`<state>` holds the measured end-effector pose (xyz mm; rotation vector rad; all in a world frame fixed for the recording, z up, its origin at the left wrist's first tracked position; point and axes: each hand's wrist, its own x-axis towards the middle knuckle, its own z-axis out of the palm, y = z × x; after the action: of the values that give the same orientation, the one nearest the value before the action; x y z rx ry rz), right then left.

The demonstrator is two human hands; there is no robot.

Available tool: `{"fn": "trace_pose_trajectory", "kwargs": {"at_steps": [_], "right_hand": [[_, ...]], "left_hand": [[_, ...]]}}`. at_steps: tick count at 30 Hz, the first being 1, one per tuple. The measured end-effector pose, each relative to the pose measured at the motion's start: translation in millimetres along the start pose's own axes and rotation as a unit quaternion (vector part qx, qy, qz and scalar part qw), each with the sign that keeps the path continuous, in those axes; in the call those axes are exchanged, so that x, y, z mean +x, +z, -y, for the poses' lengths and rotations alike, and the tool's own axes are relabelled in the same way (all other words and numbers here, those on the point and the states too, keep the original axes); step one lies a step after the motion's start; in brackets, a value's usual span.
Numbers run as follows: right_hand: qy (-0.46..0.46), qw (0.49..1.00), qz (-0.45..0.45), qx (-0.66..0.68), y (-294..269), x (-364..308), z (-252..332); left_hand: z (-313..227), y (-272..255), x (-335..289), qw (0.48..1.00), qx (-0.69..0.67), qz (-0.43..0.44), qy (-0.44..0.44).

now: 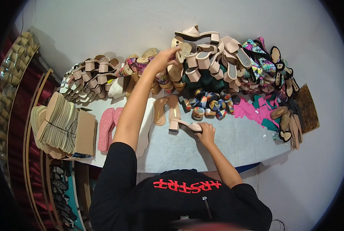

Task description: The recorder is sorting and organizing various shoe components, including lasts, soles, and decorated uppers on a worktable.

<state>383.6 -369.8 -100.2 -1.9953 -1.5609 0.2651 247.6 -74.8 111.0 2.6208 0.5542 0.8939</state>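
My right hand [206, 134] is closed around the toe end of a pale pink block-heel sandal [184, 123] over the table. The sandal's square heel points left and its dark sole shows near my fingers. Just beyond it lie a tan insole [160, 111] and a second, pinkish-beige insole [174, 107]. My left hand [166, 58] reaches up to the shoe pile at the back, fingers apart and curved. Its fingertips are beside a tan, sole-like piece [184, 51]; whether they touch it I cannot tell.
Pink heeled sandals [202, 61] pile up against the wall, with patterned shoes [261, 63] to the right. Multicoloured heels [210, 103] cluster mid-table. Pink and green scraps [258, 111] lie right. A tied insole stack [58, 123], cardboard box [86, 133] and pink speckled soles [106, 129] stand left.
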Motion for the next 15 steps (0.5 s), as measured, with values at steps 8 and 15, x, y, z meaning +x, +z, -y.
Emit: {"fn": "trace_pose_trajectory", "kwargs": {"at_steps": [8, 15], "right_hand": [[-0.017, 0.993, -0.116, 0.007, -27.6, 71.5, 43.3], [-0.080, 0.979, -0.184, 0.047, -66.4, 164.3, 108.5]], "left_hand": [[13.3, -64.0, 10.6, 0.967, -0.208, -0.091, -0.113], [43.0, -109.8, -29.6, 0.950, -0.177, -0.213, -0.144]]}}
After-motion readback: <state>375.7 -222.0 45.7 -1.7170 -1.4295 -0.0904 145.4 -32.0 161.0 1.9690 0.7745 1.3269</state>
